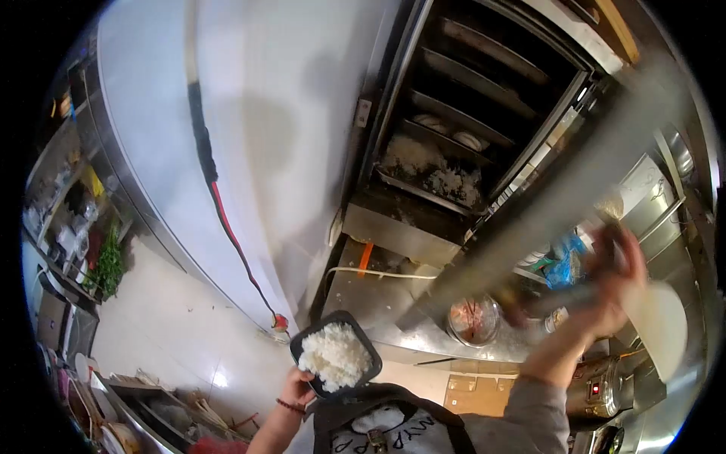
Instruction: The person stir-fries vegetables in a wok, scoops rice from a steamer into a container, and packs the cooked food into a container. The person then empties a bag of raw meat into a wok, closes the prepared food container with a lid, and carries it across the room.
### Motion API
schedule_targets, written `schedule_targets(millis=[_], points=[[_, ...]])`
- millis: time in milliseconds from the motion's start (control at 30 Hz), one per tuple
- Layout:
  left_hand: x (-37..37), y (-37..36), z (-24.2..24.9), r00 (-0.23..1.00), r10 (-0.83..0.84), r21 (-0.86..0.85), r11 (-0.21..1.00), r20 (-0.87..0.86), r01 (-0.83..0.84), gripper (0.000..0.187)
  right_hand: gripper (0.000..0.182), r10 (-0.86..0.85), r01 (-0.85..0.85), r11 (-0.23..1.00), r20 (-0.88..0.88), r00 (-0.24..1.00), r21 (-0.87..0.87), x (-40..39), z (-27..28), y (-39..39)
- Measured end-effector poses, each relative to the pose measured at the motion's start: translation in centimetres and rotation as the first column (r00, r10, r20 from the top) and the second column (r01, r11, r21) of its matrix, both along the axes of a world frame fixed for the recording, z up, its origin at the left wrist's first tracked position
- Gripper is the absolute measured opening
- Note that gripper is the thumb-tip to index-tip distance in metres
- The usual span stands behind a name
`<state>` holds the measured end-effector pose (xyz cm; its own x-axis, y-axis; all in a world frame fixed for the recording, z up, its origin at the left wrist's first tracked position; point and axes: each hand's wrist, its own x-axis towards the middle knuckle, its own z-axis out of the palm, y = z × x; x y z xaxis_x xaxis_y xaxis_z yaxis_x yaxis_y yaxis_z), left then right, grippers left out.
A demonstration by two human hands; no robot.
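Observation:
My left hand (297, 387) grips the near left edge of a black square bowl (371, 362) in front of my chest. White cooked rice (334, 356) is heaped in it. My right hand (618, 268) is raised on the right, smeared by motion. A blurred, elongated thing (556, 300) shows beside it; I cannot make out what it is or whether the hand holds it. A steam cabinet (401, 219) stands open ahead, with rice (454, 184) on a lower tray. Its blurred grey door (544, 204) swings out between the cabinet and my right hand.
A round container (474, 321) with reddish food stands on the steel counter (363, 291). A blue plastic bag (563, 261) lies beyond the door. On the right is a steel pot with a red display (597, 390). Green leafy vegetables (108, 265) sit by the left shelves.

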<state>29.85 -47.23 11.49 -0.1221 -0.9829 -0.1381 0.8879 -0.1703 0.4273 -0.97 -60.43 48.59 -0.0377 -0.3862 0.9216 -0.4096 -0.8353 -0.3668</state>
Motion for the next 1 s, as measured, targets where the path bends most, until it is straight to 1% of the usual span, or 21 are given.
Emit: schedule_targets(millis=[100, 133, 233, 367, 400, 433, 467, 533, 567, 600, 633, 667, 700, 733, 767, 800, 833, 900, 933, 967, 1000], points=[[-0.5, 0.3, -0.9, 0.984, -0.012, 0.012, 1.0, -0.178, 0.014, 0.056, 0.041, 0.117, -0.117, 0.993, -0.187, 0.975, 0.007, 10.9, 1.6, -5.4], [-1.0, 0.2, 0.8, 0.997, 0.069, 0.143, 0.988, -0.029, -0.065, 0.056, 0.038, 0.126, -0.13, 0.991, -0.212, 0.969, -0.007, 14.3, 2.3, -7.5], [-1.2, 0.0, 1.4, 0.997, 0.07, 0.218, 0.973, 0.023, -0.073, 0.052, 0.032, 0.103, -0.11, 0.994, -0.209, 0.972, -0.02, 20.2, 4.4, -15.2], [-1.2, -0.1, 1.7, 0.996, 0.077, 0.296, 0.951, 0.054, -0.089, 0.046, 0.038, -0.329, 0.32, 0.944, -0.168, 0.929, -0.079, 22.2, 3.2, -23.5], [-1.1, -0.5, 1.9, 0.994, 0.071, 0.319, 0.943, 0.086, -0.095, 0.045, 0.038, -0.339, 0.338, 0.94, -0.175, 0.924, -0.035, 21.5, 1.7, -23.8], [-1.2, -0.8, 2.0, 0.99, 0.078, 0.377, 0.919, 0.115, -0.116, 0.046, 0.036, -0.324, 0.323, 0.946, 0.015, 0.946, 0.039, 20.4, 1.1, -23.0], [-1.5, -1.3, 2.6, 0.981, 0.054, 0.416, 0.9, 0.188, -0.13, 0.047, 0.034, -0.318, 0.304, 0.948, 0.206, 0.925, 0.096, 19.2, 0.5, -22.5], [-1.6, -1.4, 1.5, 0.911, 0.006, 0.272, 0.954, 0.412, -0.129, 0.049, 0.029, 0.085, -0.111, 0.993, 0.471, 0.878, 0.027, 13.9, -5.8, -23.5], [-1.6, -1.5, 0.7, 0.875, -0.009, 0.221, 0.969, 0.484, -0.112, 0.05, 0.029, 0.055, -0.081, 0.996, 0.474, 0.879, 0.034, 11.4, -8.3, -20.9], [-1.6, -1.7, 0.1, 0.912, -0.026, 0.303, 0.947, 0.409, -0.109, 0.051, 0.024, 0.239, -0.334, 0.932, 0.454, 0.858, 0.141, 9.1, -10.9, -15.9], [-1.6, -2.1, -0.3, 0.943, -0.035, 0.38, 0.92, 0.332, -0.1, 0.053, 0.025, -0.01, -0.115, 0.947, 0.388, 0.921, 0.299, 6.8, -15.4, -14.9], [-1.5, -2.4, -0.2, 0.941, -0.063, 0.379, 0.923, 0.331, -0.071, 0.053, 0.025, -0.255, 0.114, 0.883, 0.261, 0.931, 0.455, 4.5, -19.8, -14.0], [-1.5, -2.5, 0.1, 0.97, -0.07, 0.373, 0.927, 0.232, -0.022, 0.053, 0.025, -0.441, 0.306, 0.757, 0.106, 0.891, 0.577, 2.2, -24.2, -13.1], [-1.9, -3.0, 0.1, 0.989, -0.077, 0.36, 0.933, 0.128, 0.026, 0.054, 0.028, -0.587, 0.589, 0.69, -0.152, 0.795, 0.421, -2.4, -33.2, -12.8], [-2.2, -3.4, -0.3, 0.997, -0.053, 0.312, 0.95, 0.048, 0.036, 0.056, 0.026, -0.591, 0.529, 0.568, -0.135, 0.796, 0.631, -4.7, -37.1, -10.9], [-2.2, -3.4, -0.8, 0.994, -0.099, 0.313, 0.947, 0.055, 0.077, 0.056, 0.024, -0.543, 0.315, 0.431, -0.035, 0.839, 0.846, -6.4, -40.0, -9.9], [-2.1, -3.4, -1.3, 0.991, -0.122, 0.326, 0.94, 0.054, 0.098, 0.057, 0.022, -0.498, 0.032, 0.274, 0.114, 0.86, 0.961, -7.6, -42.4, -9.4], [-3.2, -4.5, -0.4, 0.972, -0.208, 0.311, 0.936, 0.11, 0.165, 0.063, 0.019, -0.434, -0.35, 0.037, 0.331, 0.838, 0.936, -8.3, -45.0, -9.9], [-4.4, -4.9, -0.5, 0.958, -0.24, 0.271, 0.943, 0.155, 0.193, 0.063, 0.017, -0.395, -0.408, 0.032, 0.386, 0.833, 0.912, -8.4, -45.9, -11.1], [-5.6, -5.3, -0.5, 0.942, -0.268, 0.231, 0.948, 0.202, 0.22, 0.064, 0.018, -0.346, -0.395, 0.115, 0.41, 0.844, 0.911, -8.6, -47.0, -12.3], [-6.9, -5.7, 1.1, 0.955, -0.282, 0.275, 0.929, 0.092, 0.247, 0.064, 0.019, -0.293, -0.383, 0.196, 0.427, 0.856, 0.903, -9.5, -47.9, -13.3]])
